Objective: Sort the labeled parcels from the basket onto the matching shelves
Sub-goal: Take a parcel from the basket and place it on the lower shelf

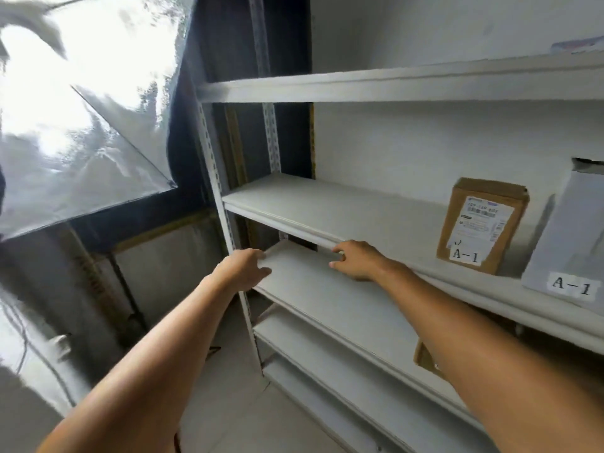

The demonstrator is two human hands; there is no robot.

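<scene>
The left hand (245, 269) grips the lower shelf (327, 299); the right hand (356, 260) hovers loosely curled, empty.

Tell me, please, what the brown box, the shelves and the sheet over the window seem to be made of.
The brown box looks like matte cardboard: flat brown faces, folded edges, a paper label stuck on. The shelves seem painted metal, matte white; their upright has rows of punched holes. The sheet is probably clear plastic film: glossy, see-through, creased.
</scene>
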